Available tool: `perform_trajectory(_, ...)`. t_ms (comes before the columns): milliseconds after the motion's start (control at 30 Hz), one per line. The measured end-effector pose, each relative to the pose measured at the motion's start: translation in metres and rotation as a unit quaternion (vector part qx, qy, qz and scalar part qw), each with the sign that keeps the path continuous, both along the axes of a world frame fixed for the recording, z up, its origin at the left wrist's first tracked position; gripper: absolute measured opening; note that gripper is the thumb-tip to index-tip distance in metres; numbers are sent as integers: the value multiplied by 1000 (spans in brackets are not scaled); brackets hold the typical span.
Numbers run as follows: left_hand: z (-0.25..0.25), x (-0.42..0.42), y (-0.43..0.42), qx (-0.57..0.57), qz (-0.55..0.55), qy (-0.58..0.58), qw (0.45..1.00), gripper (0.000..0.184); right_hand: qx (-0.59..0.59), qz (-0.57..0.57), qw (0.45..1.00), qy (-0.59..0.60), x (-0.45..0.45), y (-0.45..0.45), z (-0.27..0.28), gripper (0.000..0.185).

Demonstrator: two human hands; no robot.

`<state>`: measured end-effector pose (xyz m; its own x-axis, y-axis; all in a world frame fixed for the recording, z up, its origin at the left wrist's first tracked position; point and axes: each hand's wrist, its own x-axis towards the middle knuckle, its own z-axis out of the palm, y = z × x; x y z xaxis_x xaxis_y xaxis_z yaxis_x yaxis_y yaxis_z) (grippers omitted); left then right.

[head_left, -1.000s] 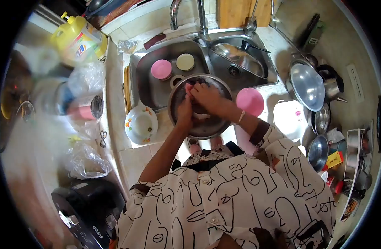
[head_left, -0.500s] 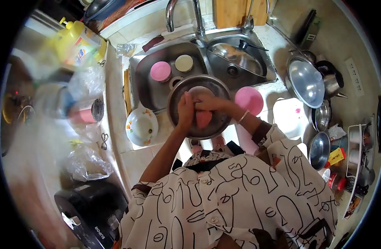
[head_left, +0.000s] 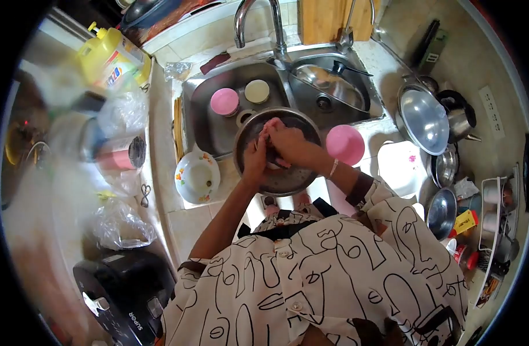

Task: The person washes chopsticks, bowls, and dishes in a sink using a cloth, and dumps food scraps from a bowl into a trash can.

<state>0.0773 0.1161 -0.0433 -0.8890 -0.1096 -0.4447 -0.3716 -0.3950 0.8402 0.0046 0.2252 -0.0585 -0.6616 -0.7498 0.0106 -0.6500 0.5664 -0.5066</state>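
Observation:
A round metal basin (head_left: 241,173) overlaps the front edge of the sink. Above its inside, my left hand (head_left: 255,157) and my right hand (head_left: 287,144) come together around a pink, soft-looking piece (head_left: 272,123). The piece shows at the fingertips of both hands, and the rest of it is covered by them. Fingers of both hands are curled and closed on it. A pale patch lies under the hands in the basin. In the left sink bowl (head_left: 204,130) stand a pink round container (head_left: 224,102) and a cream one (head_left: 257,91).
A flowered dish (head_left: 189,176) stands left of the basin, a pink bowl (head_left: 344,145) and a white tray (head_left: 398,167) to the right. A metal lid (head_left: 328,81) leans in the right sink bowl below the faucet (head_left: 279,34). Metal bowls (head_left: 424,118) line the right side.
Half a second ago the pink piece hung lower, below my right hand; now it is bunched up at the fingertips. My right hand has turned and risen toward the basin's far side.

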Motion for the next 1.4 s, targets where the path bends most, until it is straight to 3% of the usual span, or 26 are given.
perform_trajectory(67,-6,-1,2,8,22,14,1000,39,45,-15,999,-11,-1,-2,2,37)
perform_trajectory(100,-10,-2,1,-47,36,34,998,36,59,-19,998,-15,-1,-3,4,37)
perform_trajectory(167,-8,-3,1,-102,46,56,992,33,198,131,968,-85,-7,0,26,29)
perform_trajectory(200,-2,-1,0,-113,9,34,993,31,198,130,968,-85,-8,2,36,29)
perform_trajectory(267,-4,-1,-3,-126,-30,10,992,30,169,147,935,-274,-9,2,51,22)
perform_trajectory(300,-16,-3,-6,-196,-15,73,978,28,166,147,936,-274,-12,-3,32,22)
perform_trajectory(333,-26,-4,-9,-264,0,134,955,27,122,130,941,-289,-17,-10,-1,27)
perform_trajectory(400,-38,-5,-12,-207,30,131,969,27,76,112,943,-305,-17,-9,-22,33)
perform_trajectory(433,-42,-5,-13,-147,62,127,979,27,-124,111,929,-330,-12,0,-21,27)
perform_trajectory(500,-51,-7,-11,-126,94,121,980,31,-320,108,878,-340,-7,-2,-29,21)
perform_trajectory(533,-50,-7,-10,-103,128,113,980,35,-403,56,785,-468,-4,-13,-39,22)
perform_trajectory(600,-39,-1,-14,-49,100,61,992,35,-472,3,664,-580,0,-20,-50,22)
perform_trajectory(633,-35,2,-15,7,73,8,997,34,-397,-18,821,-410,4,-18,-36,27)
perform_trajectory(667,-36,3,-14,7,73,7,997,34,-297,-39,929,-216,7,-16,-25,35)
perform_trajectory(767,-36,5,-13,-23,84,65,994,31,-232,-52,965,-111,10,-12,-13,30)
perform_trajectory(833,-7,7,-9,-19,41,-43,998,28,-188,-71,975,-97,13,-10,-10,32)
perform_trajectory(900,-1,8,-8,-38,49,-61,996,28,-144,-87,982,-81,15,-10,-4,33)
perform_trajectory(967,-9,9,-13,-59,60,-76,994,28,-2,-105,990,-89,13,-13,4,39)
perform_trajectory(1067,-23,14,-18,-202,36,55,977,27,-1,-72,997,-26,9,-6,-8,29)
perform_trajectory(1100,0,15,-10,-221,26,73,972,28,0,-61,998,-4,8,-5,-4,28)
perform_trajectory(1167,8,14,-7,-240,15,92,966,30,182,21,971,-153,6,-4,35,23)
perform_trajectory(1200,-5,11,-11,-229,-7,61,972,29,181,19,971,-153,3,-3,22,23)
perform_trajectory(1267,-31,5,-16,-220,-29,33,975,28,56,141,959,-240,-3,-4,-11,23)
perform_trajectory(1333,-47,2,-15,-268,35,188,944,35,22,124,942,-311,-5,-3,6,26)
perform_trajectory(1367,-54,2,-19,-269,35,188,944,35,-11,106,918,-383,-4,-4,12,31)
perform_trajectory(1400,-55,2,-22,-144,35,91,985,39,-11,106,917,-384,-1,-8,0,31)
